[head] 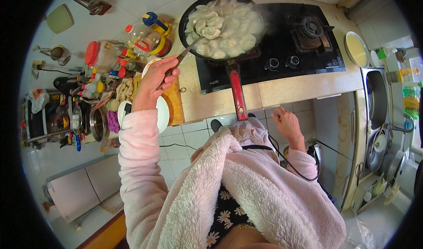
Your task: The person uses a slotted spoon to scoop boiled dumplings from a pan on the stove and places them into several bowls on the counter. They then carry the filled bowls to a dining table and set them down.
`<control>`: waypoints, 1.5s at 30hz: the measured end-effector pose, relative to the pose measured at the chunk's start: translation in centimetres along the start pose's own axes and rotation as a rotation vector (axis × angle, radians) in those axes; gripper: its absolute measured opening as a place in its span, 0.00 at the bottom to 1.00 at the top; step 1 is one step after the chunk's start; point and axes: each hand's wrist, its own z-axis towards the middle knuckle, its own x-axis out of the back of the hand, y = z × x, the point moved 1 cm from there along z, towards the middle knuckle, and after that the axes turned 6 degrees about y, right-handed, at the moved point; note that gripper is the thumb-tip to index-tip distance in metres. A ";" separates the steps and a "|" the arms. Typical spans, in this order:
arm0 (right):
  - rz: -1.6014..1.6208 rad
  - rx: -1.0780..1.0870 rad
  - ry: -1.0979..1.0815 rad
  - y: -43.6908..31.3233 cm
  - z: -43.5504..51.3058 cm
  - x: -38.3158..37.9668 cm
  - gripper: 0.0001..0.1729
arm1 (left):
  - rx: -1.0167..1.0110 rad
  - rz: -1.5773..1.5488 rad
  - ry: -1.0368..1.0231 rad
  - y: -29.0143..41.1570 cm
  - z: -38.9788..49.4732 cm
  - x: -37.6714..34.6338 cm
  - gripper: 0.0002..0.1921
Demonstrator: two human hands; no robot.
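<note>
My left hand [162, 74] grips the dark handle of a metal ladle [189, 49]. The ladle's bowl holds several dumplings [209, 25] and is over the left part of a black frying pan [183, 24]. More pale dumplings [246, 41] crowd the cloudy, steaming liquid in the pan. The pan sits on the left side of a black glass gas hob [224, 74], its red handle [237, 92] pointing towards me. My right hand [288, 123] hangs by the counter's front edge, fingers bent, with nothing visible in it; its fingertips are partly hidden.
White plates [162, 113] and a wooden cutting board [173, 100] lie left of the hob, near ginger [125, 89] and several jars and bottles [99, 54]. A second burner [310, 27] is at right. Beyond it are a bowl of yellow contents [357, 49] and a sink [376, 93].
</note>
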 end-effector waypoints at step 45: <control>2.035 0.857 -0.826 -24.9 0.2 17.9 0.18 | -0.003 -0.010 0.001 0.0 -4.9 -3.1 0.24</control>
